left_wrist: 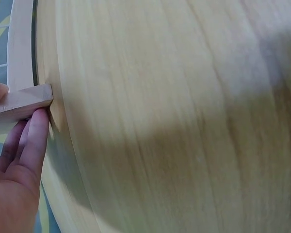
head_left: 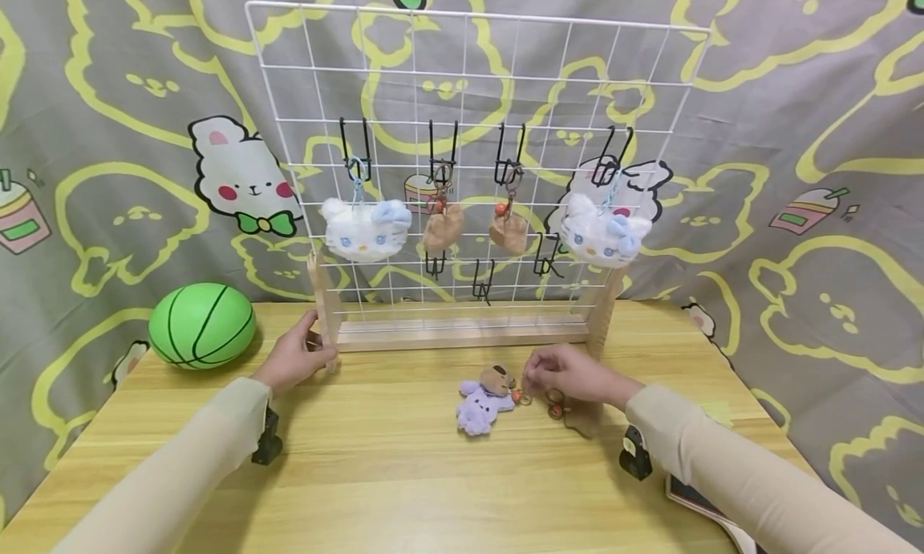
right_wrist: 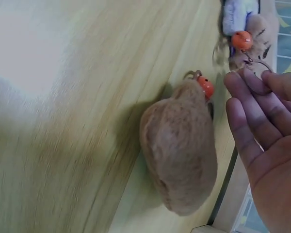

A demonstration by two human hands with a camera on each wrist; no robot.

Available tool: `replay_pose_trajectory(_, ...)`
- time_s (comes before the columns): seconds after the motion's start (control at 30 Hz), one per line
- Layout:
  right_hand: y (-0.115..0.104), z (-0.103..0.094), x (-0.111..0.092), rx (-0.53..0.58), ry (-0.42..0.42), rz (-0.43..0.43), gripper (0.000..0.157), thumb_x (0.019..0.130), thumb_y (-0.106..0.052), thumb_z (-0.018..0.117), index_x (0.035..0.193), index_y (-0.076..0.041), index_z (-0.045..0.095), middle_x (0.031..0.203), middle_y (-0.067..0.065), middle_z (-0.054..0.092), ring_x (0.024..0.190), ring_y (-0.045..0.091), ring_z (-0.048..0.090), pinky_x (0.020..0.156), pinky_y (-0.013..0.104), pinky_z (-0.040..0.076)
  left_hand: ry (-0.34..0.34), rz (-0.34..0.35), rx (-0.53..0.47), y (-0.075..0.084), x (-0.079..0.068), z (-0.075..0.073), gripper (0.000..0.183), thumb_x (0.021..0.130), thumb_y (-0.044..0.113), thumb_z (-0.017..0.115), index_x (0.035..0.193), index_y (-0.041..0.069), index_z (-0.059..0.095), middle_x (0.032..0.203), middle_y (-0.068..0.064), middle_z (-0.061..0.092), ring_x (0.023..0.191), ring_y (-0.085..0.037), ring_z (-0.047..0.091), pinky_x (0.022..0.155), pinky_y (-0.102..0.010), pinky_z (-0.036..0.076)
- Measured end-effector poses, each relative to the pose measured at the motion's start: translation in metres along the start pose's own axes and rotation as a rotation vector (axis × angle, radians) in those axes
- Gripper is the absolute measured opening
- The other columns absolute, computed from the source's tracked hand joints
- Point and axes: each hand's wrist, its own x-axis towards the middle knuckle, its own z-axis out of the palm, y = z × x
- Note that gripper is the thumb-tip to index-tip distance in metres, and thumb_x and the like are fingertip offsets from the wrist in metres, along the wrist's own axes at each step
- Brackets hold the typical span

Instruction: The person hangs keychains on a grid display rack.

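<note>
Brown plush with an orange bell [right_wrist: 241,40], the small rounded keychain [head_left: 496,380] lies on the wood-grain table [head_left: 361,474], just left of the right hand [head_left: 573,374], the nearer one. We find its bell end turned toward that hand; whether its body rests on or against the lavender plush animal [head_left: 476,414] we cannot settle. The right wrist view shows what the head view leaves unclear: thumb and fingertip pinch the metal ring [right_wrist: 260,63], and a second brown plush keychain [right_wrist: 179,150] lies alongside. We note the left hand [head_left: 296,353] grips the pale wooden foot [left_wrist: 29,97].
</note>
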Motion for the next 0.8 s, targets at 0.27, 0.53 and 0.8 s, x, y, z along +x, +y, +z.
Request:
replay_pose_trajectory(0.27,-0.003,-0.002,0.002,0.231,0.056,0.031,0.025,0.111,-0.012,0.047,0.119,0.010,0.057,0.128,0.031,0.070,0.118,0.039,0.071,0.103,0.038,0.059,-0.003,0.005,-0.009,0.001,0.002,-0.001,0.075,0.096,0.009,0.066,0.160,0.000,0.027,0.111,-0.026,0.063,0.096,-0.025,0.062,0.069,-0.027,0.055)
replay_pose_trajectory(0.53,-0.021,-0.005,0.008,0.337,0.154,0.018,0.026,0.112,-0.017,0.048,0.119,0.007,0.055,0.126,0.029,0.071,0.110,0.016,0.074,0.100,0.035,0.060,-0.010,0.020,0.024,0.001,0.003,0.001,0.073,0.095,0.009,0.065,0.158,0.000,0.029,0.109,-0.025,0.064,0.093,-0.025,0.063,0.068,-0.029,0.055)
replay_pose_trajectory(0.8,-0.049,-0.007,0.014,0.321,0.104,-0.034,0.031,0.112,-0.022,0.049,0.122,0.007,0.055,0.120,0.025,0.076,0.101,0.017,0.078,0.097,0.040,0.062,-0.016,0.021,0.025,-0.001,0.002,0.000,0.076,0.095,0.009,0.065,0.160,0.001,0.027,0.111,-0.026,0.064,0.096,-0.028,0.063,0.068,-0.030,0.055)
